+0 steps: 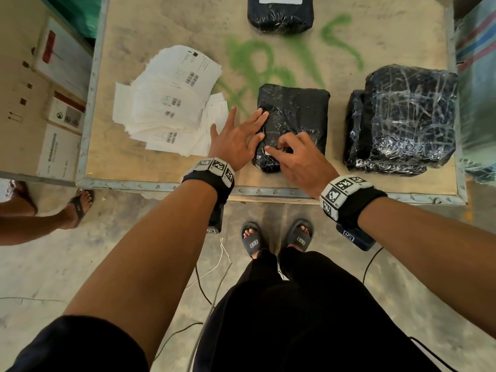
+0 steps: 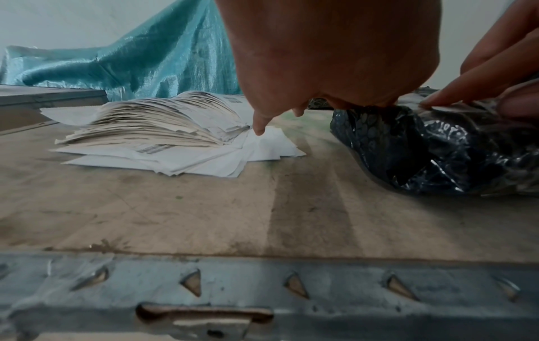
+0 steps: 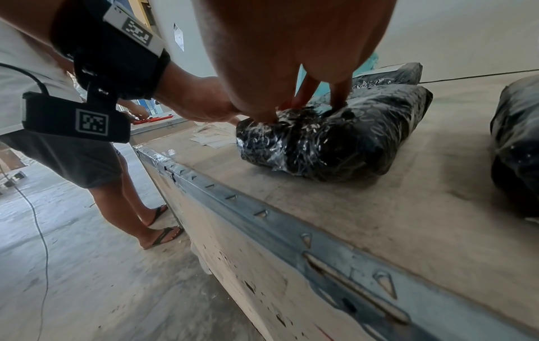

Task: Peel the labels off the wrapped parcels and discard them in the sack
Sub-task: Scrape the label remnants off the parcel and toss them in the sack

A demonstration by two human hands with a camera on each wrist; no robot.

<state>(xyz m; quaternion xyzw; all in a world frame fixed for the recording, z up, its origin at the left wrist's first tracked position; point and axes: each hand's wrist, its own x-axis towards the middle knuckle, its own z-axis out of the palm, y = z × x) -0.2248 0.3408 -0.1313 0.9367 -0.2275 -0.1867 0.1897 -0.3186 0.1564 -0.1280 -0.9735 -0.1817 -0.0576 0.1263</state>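
Note:
A black parcel in clear wrap (image 1: 298,114) lies near the table's front edge. My left hand (image 1: 240,135) lies flat with straight fingers against the parcel's left side and holds it down. My right hand (image 1: 295,151) sits on the parcel's near left corner with curled fingers and pinches at a small white label scrap (image 1: 268,153). In the right wrist view its fingertips (image 3: 338,101) dig into the wrap of the parcel (image 3: 335,143). The left wrist view shows the parcel (image 2: 437,147) under both hands. A teal woven sack (image 2: 140,60) hangs behind the table.
A fanned heap of peeled labels (image 1: 171,103) lies left of my left hand. Two stacked wrapped parcels (image 1: 402,119) sit at the right. Another parcel with a white label (image 1: 280,14) lies at the far edge. Another person's feet (image 1: 80,205) stand at the left. The metal table rim (image 1: 268,191) runs before me.

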